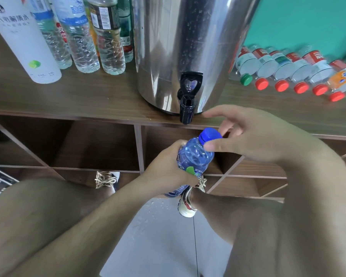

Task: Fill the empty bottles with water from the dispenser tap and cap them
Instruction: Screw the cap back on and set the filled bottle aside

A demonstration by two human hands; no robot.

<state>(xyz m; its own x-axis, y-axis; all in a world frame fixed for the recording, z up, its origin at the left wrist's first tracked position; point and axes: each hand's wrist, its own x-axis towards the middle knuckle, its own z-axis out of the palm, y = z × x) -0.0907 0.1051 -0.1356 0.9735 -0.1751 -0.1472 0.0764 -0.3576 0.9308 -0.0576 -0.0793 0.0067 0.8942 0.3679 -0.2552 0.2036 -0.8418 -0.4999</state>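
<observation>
A teal wall (pixel 300 21) backs a brown wooden cubby shelf (pixel 68 100) over grey floor tiles (pixel 164 246).

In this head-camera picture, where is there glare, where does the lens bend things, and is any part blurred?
Head view: the steel dispenser shows bright glare streaks; the wide lens bows the shelf edge and tilts the standing bottles outward; the right hand at the blue cap looks slightly soft; lighting is even, shadows faint.

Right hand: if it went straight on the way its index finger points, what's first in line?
Probably the black tap spout: the right hand, at the blue cap of the bottle, points its index left at it. Depth unclear.
</observation>
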